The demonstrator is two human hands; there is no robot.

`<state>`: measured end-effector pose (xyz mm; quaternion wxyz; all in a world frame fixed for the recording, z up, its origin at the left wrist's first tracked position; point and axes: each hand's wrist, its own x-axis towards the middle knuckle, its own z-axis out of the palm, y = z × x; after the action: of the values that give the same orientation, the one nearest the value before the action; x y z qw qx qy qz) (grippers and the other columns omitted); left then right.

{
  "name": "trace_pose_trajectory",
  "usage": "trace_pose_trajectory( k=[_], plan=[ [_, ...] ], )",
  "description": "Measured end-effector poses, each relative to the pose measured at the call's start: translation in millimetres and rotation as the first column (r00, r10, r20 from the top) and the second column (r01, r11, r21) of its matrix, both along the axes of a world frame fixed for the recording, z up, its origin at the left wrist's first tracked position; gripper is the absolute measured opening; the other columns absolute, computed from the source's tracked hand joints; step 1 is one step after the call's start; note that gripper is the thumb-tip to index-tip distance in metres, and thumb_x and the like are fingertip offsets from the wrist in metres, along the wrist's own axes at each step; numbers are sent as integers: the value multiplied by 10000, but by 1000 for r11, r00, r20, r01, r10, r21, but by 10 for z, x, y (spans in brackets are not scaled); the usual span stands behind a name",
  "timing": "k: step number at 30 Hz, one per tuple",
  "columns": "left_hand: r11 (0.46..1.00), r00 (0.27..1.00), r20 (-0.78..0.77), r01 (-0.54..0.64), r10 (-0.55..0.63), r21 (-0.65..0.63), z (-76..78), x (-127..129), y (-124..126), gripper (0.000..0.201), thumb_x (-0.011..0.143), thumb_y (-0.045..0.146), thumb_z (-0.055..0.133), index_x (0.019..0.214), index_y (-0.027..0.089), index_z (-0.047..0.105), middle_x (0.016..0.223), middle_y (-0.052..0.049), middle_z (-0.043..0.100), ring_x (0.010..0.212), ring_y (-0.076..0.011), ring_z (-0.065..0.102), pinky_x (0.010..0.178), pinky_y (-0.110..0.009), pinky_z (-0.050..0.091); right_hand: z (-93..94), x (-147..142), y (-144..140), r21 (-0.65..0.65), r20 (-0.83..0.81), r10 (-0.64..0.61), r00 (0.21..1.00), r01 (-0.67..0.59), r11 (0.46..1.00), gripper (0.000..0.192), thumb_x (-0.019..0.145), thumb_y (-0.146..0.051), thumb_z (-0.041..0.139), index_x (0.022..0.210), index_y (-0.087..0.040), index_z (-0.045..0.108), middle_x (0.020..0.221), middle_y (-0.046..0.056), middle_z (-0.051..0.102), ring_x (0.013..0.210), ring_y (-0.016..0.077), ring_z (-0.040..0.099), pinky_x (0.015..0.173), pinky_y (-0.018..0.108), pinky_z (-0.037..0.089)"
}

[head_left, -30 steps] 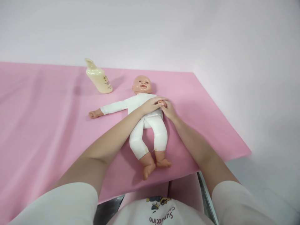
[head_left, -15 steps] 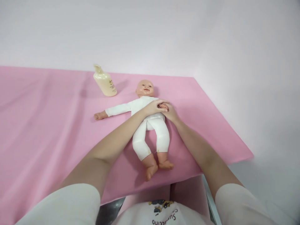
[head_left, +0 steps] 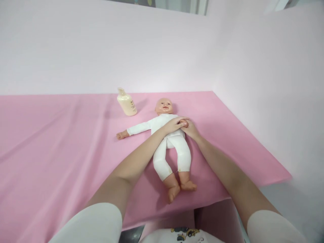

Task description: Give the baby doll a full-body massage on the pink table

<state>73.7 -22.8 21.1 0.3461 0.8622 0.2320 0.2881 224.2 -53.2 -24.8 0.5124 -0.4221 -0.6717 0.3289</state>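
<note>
On its back lies a baby doll (head_left: 168,123) with a white cloth body and bare plastic head, hands and feet. My left hand (head_left: 176,124) reaches across the doll's torso, its fingers closed about the doll's hand (head_left: 184,123) on the right side of the picture. From the other side my right hand (head_left: 191,129) is wrapped round that same doll's hand, the two of my hands touching. Parts of my fingers and most of that doll's arm are hidden. The doll's other arm (head_left: 139,128) stretches out to the left on the cloth.
A pale yellow pump bottle (head_left: 127,104) stands left of the doll's head. Pink cloth (head_left: 63,152) covers the table, with folds on the left. White walls (head_left: 101,50) rise behind and on the right. The table's front edge is close to my body.
The view has tilted up and shifted left, so everything sits lower and further right in the picture. Both hands stay on the doll's hand, with the left thumb now closer over it.
</note>
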Motion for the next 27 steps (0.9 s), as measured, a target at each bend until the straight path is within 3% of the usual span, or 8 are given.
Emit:
trace_pose_trajectory(
  k=[6, 11, 16, 23, 27],
  plan=[
    [1000, 1000, 7, 1, -1, -15, -22, 4, 17, 584, 849, 566, 528, 1247, 147, 612, 1185, -124, 670, 1102, -241, 608, 1025, -392, 435, -28, 8, 31, 9, -56, 24, 998, -24, 1000, 345, 836, -486, 555, 947, -185, 684, 979, 56, 727, 924, 196, 679, 876, 335, 523],
    [1000, 999, -33, -29, 29, 1, -7, 15, -1, 660, 741, 532, 683, 1270, 147, 593, 1213, -127, 655, 1094, -247, 611, 1010, -389, 448, 3, -10, 29, 12, 4, 33, 999, -33, 999, 276, 830, -431, 594, 954, -201, 681, 962, 33, 727, 914, 196, 684, 839, 321, 534],
    [1000, 1000, -21, -17, 17, 25, -11, 11, 13, 588, 819, 531, 598, 1264, 147, 595, 1233, -123, 649, 1137, -230, 593, 1045, -387, 421, -17, 5, 71, 29, 102, -8, 995, 5, 1000, 231, 817, -360, 597, 962, -204, 685, 970, 32, 727, 914, 193, 678, 849, 325, 527],
    [1000, 999, 46, -19, 20, -18, -60, 13, 54, 590, 921, 571, 357, 1225, 141, 623, 1261, -127, 641, 1192, -226, 568, 1097, -384, 374, -81, 29, 82, 9, 22, -92, 996, 92, 996, 296, 853, -407, 543, 1016, -201, 679, 1015, 46, 714, 955, 190, 663, 894, 339, 518],
    [999, 999, 30, -10, 12, -42, -26, 19, 47, 563, 894, 550, 431, 1225, 138, 625, 1254, -123, 646, 1180, -230, 576, 1084, -379, 386, -38, 15, 59, 4, 65, -42, 997, 42, 999, 259, 830, -370, 581, 1002, -207, 687, 991, 30, 720, 922, 176, 670, 851, 311, 524]
  ],
)
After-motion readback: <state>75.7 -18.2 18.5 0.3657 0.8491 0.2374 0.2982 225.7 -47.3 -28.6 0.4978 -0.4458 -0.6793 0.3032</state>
